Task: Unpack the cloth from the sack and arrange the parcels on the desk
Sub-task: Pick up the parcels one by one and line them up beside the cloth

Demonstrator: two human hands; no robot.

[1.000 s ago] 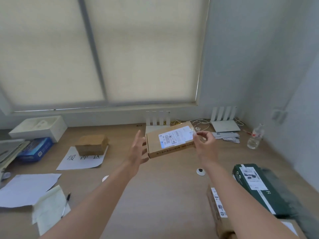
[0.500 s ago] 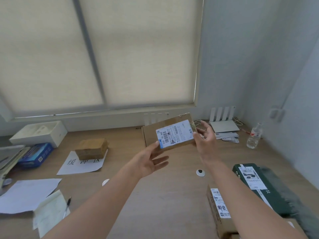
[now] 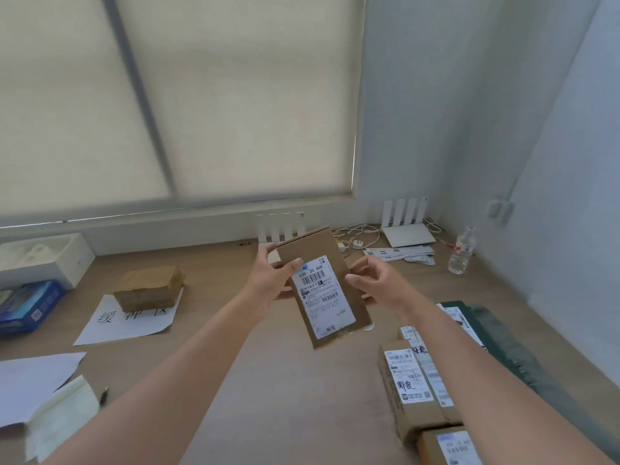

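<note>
I hold a flat brown cardboard parcel (image 3: pixel 323 290) upright above the desk (image 3: pixel 285 391), its white shipping label facing me. My left hand (image 3: pixel 271 280) grips its upper left edge, thumb on the label. My right hand (image 3: pixel 372 280) pinches the right edge with curled fingers. Another taped brown parcel (image 3: pixel 149 286) lies on a white sheet with written characters (image 3: pixel 127 322) at the left. Labelled cardboard parcels (image 3: pixel 411 384) are stacked at the lower right, partly behind my right forearm. A dark green box (image 3: pixel 464 317) and dark cloth (image 3: pixel 513 350) lie beside them.
A white box (image 3: pixel 47 260) and a blue box (image 3: pixel 28 305) sit at the far left. Loose papers (image 3: pixel 33 380) and a pen (image 3: pixel 104 395) lie at the front left. Two white routers (image 3: pixel 407 229), cables and a water bottle (image 3: pixel 462 253) stand by the back wall.
The parcel has turned from lying wide to standing tall with its label toward me. My left hand moved from under it to its upper left edge; both hands came closer.
</note>
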